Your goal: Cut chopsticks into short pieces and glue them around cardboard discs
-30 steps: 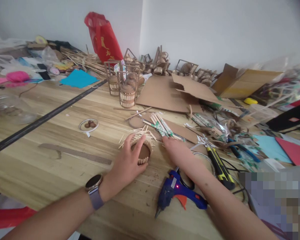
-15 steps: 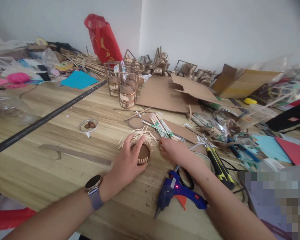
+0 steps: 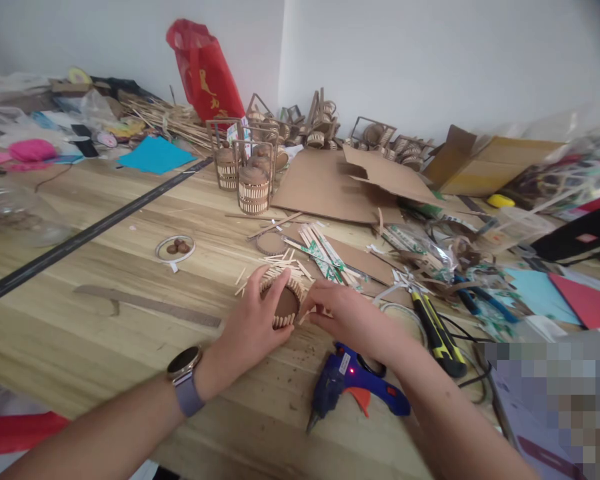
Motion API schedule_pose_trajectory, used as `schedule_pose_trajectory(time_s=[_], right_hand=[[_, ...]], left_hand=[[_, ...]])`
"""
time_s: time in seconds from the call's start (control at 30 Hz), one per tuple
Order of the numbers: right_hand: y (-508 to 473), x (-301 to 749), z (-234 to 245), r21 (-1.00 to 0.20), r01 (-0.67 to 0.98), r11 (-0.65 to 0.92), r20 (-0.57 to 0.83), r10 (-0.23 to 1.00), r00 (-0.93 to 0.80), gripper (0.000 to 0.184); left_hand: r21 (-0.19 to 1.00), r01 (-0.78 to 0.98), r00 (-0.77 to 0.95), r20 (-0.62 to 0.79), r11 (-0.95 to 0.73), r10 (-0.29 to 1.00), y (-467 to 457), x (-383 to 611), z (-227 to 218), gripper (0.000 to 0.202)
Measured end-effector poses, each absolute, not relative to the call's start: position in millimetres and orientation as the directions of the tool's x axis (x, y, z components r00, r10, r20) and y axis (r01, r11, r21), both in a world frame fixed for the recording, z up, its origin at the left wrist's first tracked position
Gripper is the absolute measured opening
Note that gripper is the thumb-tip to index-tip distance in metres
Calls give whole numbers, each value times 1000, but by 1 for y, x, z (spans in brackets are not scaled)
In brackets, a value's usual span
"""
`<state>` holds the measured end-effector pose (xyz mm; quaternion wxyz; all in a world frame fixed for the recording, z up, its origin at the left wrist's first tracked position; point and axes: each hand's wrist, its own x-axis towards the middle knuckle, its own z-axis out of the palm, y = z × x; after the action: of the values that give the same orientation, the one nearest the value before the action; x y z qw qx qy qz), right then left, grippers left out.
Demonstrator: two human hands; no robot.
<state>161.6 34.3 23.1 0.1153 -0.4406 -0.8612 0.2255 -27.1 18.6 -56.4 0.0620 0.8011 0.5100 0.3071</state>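
A small round basket (image 3: 284, 305) made of a cardboard disc ringed with short wooden sticks lies on the wooden table (image 3: 105, 333). My left hand (image 3: 253, 327), with a watch on the wrist, is wrapped around the basket's left side. My right hand (image 3: 343, 317) pinches a short wooden stick (image 3: 306, 315) against the basket's right edge. Loose short sticks (image 3: 280, 270) lie just behind the basket.
A blue glue gun (image 3: 347, 387) lies close in front of my right arm, with a yellow-black cutter (image 3: 437, 330) to its right. Cardboard sheets (image 3: 330, 187), finished stick lanterns (image 3: 253, 180), a long black bar (image 3: 80, 237), a ruler (image 3: 147, 303) and a red bag (image 3: 205, 70) surround the work spot.
My right hand drew back from the packet of sticks and moved left to the basket's right edge with a short stick. My left hand stayed on the basket.
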Motion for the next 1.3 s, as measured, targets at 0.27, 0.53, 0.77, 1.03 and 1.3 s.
schedule_pose_trajectory(time_s=[0.27, 0.53, 0.77, 1.03, 1.3], right_hand=[[40, 159, 5, -387, 670, 633, 154, 761, -630, 14], [40, 154, -2, -318, 680, 661, 149, 743, -652, 10], [38, 150, -5, -33, 718, 695, 142, 714, -685, 5], [36, 151, -5, 48, 696, 716, 164, 682, -713, 7], [40, 153, -8, -57, 701, 711, 180, 698, -693, 5]], left_hand=[[407, 765, 310, 446, -499, 839, 19, -28, -58, 95], [426, 752, 317, 434, -502, 843, 19, -27, -56, 88], [435, 734, 330, 443, -522, 834, 20, -28, -56, 90], [466, 727, 327, 411, -504, 851, 20, -28, -53, 97], [463, 754, 282, 412, -466, 866, 18, -22, -52, 102]])
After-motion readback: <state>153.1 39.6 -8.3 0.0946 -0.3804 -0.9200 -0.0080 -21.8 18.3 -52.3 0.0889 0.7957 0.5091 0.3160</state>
